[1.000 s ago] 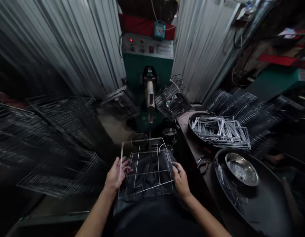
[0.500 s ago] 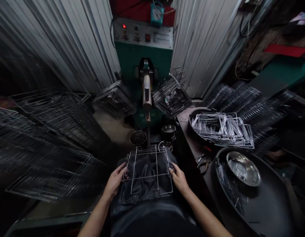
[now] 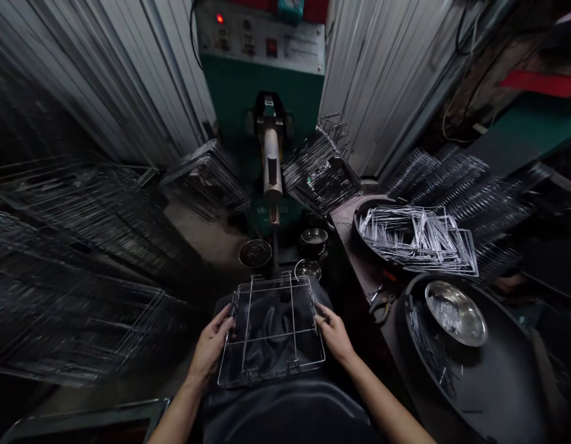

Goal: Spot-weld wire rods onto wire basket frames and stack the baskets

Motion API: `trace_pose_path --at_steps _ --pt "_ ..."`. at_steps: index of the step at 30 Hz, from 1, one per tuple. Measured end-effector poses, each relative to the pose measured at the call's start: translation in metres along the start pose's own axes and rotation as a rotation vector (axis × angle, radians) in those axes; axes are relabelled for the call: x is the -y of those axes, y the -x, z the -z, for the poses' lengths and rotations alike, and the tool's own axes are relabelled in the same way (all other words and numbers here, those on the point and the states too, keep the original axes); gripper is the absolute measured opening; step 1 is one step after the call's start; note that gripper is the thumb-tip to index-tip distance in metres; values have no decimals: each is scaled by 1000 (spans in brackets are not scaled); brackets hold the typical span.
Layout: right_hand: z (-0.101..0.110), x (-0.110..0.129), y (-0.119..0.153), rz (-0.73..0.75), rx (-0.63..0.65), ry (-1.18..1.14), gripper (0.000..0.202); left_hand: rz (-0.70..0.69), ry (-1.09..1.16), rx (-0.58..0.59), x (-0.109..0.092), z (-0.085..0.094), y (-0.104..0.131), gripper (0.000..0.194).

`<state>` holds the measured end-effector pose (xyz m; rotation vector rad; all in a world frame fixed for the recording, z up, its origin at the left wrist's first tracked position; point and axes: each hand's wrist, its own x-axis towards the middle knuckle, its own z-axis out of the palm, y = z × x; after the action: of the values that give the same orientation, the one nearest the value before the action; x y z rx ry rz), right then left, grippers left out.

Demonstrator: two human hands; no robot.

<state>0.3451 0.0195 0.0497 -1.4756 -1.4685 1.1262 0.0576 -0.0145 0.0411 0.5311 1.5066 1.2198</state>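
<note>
A rectangular wire rack (image 3: 271,338) with a few cross wires lies level over my lap, which a dark apron (image 3: 285,407) covers. My left hand (image 3: 210,343) grips its left side, thumb on top and fingers curled around the wire. On the opposite side my right hand (image 3: 332,332) pinches the edge wire in the same way. Just past the rack's far edge rises a green spot welding machine (image 3: 262,92), its thick electrode arm (image 3: 271,160) pointing down toward me. Small metal bowls (image 3: 255,253) stand below that arm.
Wire frames are stacked at left (image 3: 82,246), and smaller frame stacks (image 3: 205,179) flank the machine. On the right, a black pan (image 3: 359,237) holds wire rectangles. A large black tray (image 3: 507,376) carries a steel bowl (image 3: 475,324) and loose wires. Pliers (image 3: 382,310) lie beside it.
The view has tipped down and shifted slightly. Both hands keep their hold on the wire rack, which sits slightly nearer to me and a little to the left.
</note>
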Motion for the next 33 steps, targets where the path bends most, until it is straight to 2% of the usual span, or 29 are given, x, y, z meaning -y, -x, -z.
trace_pose_path --at_steps 3,12,16,21,25,29,33 --pt "1 1 -2 -55 14 -95 41 7 41 16 2 2 1 87" --pt "-4 5 0 -55 0 -115 47 11 77 26 -2 2 -2 85" --pt "-3 8 5 -35 -11 -136 46 -37 23 53 1 5 -3 77" --pt "-4 1 8 -20 -1 -40 46 -57 -74 65 6 8 -5 74" --pt "-5 -2 5 17 29 44 45 -50 -113 46 3 5 -7 82" --pt "-3 -1 4 49 41 114 47 -69 -217 53 -1 5 -10 82" --pt "-2 -3 3 24 62 213 47 -73 -298 43 6 9 -15 79"
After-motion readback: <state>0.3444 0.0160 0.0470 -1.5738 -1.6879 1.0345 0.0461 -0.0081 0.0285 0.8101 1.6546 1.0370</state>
